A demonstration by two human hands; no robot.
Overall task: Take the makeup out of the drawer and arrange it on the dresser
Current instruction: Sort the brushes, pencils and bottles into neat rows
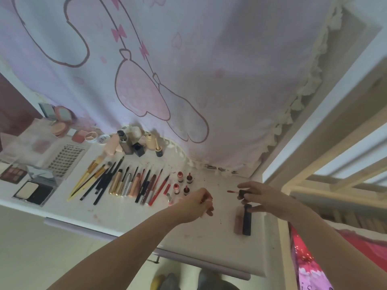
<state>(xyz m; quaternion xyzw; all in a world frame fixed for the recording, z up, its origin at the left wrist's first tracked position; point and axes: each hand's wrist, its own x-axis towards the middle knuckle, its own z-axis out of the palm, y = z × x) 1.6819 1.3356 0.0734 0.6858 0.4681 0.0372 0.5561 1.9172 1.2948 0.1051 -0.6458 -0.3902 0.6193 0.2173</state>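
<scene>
On the white dresser top (125,216), my right hand (259,198) pinches a black-capped applicator wand (240,193) whose red tip points left. Just below its fingers a black tube (247,219) and a pink tube (237,221) lie side by side. My left hand (198,204) hovers left of the wand. Its fingers curl round a small pale tube, which is mostly hidden. Laid out to the left are a row of brushes and pencils (117,182), several small red dropper bottles (182,183), foundation bottles (134,143), compacts (61,122) and palettes (33,191).
A pale curtain with pink cartoon prints (167,80) hangs behind the dresser. A lash tray (65,160) lies at the left. A lavender edge (83,229) runs under the dresser's front. A white bed frame (335,143) and red-pink bedding (310,260) stand at the right.
</scene>
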